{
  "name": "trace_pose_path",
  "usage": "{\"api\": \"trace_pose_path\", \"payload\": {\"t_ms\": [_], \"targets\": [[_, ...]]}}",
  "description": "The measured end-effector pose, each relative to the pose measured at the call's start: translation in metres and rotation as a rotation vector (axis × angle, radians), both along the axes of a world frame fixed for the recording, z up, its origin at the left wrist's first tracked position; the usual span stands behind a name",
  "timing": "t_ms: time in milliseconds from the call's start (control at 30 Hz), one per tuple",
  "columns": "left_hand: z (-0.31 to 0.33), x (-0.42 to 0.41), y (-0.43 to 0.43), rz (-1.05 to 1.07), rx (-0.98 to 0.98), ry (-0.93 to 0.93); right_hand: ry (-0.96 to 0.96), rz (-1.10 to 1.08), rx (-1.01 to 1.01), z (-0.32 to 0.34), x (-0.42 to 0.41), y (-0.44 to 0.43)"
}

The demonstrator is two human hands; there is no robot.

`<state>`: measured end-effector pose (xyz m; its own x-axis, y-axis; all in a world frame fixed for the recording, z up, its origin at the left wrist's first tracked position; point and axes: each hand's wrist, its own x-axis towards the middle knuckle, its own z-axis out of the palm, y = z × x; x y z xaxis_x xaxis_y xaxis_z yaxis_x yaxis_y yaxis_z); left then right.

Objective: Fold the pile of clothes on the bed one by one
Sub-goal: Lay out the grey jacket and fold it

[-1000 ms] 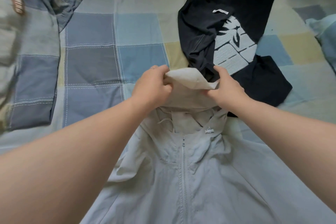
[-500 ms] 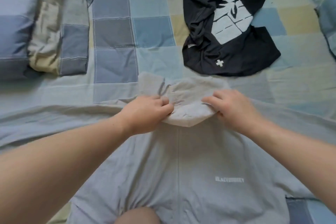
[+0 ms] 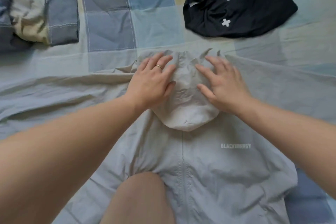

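A pale grey zip jacket (image 3: 209, 165) lies spread flat on the bed with its sleeves out to both sides. Its hood (image 3: 185, 100) is folded down over the chest, tip pointing toward me. My left hand (image 3: 151, 83), wearing a ring, lies flat on the hood's left side with fingers spread. My right hand (image 3: 221, 82) lies flat on the hood's right side, fingers straight. A crumpled black T-shirt (image 3: 241, 14) with a white print sits at the upper right, apart from the jacket.
The bed has a blue, grey and yellow patchwork cover (image 3: 127, 14). A folded patchwork quilt or pillow (image 3: 36, 9) lies at the upper left. My bare knee (image 3: 141, 198) rests on the jacket's lower part.
The hood, pinched in both hands before, now lies folded down on the jacket's chest. Both hands have let go and spread flat on it. The view has shifted nearer.
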<state>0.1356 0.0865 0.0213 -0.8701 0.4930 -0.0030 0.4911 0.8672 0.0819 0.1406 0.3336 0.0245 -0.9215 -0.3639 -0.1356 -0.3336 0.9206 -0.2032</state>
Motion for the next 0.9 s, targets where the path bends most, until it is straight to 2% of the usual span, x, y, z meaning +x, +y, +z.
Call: {"api": "trace_pose_path", "payload": {"t_ms": [100, 167, 300, 433, 600, 767, 900], "targets": [[-0.027, -0.011, 0.004, 0.05, -0.088, -0.231, -0.201, -0.067, 0.112, -0.034, -0.004, -0.016], [-0.049, 0.001, 0.006, 0.056, -0.113, -0.322, -0.224, -0.073, 0.161, -0.058, 0.01, -0.017], [-0.067, 0.031, 0.003, 0.091, 0.006, -0.311, -0.208, -0.09, 0.175, -0.073, 0.022, -0.017], [-0.053, 0.051, 0.003, 0.083, 0.109, -0.279, -0.194, -0.092, 0.018, -0.052, 0.033, -0.019], [-0.07, 0.074, -0.012, 0.0, -0.087, -0.335, -0.224, 0.057, 0.16, -0.069, 0.079, -0.002], [-0.057, 0.079, -0.016, -0.038, -0.058, -0.263, -0.202, 0.03, 0.062, -0.057, 0.082, -0.007], [-0.032, 0.098, -0.009, 0.012, -0.198, -0.427, -0.426, 0.038, 0.206, -0.044, 0.103, -0.004]]}}
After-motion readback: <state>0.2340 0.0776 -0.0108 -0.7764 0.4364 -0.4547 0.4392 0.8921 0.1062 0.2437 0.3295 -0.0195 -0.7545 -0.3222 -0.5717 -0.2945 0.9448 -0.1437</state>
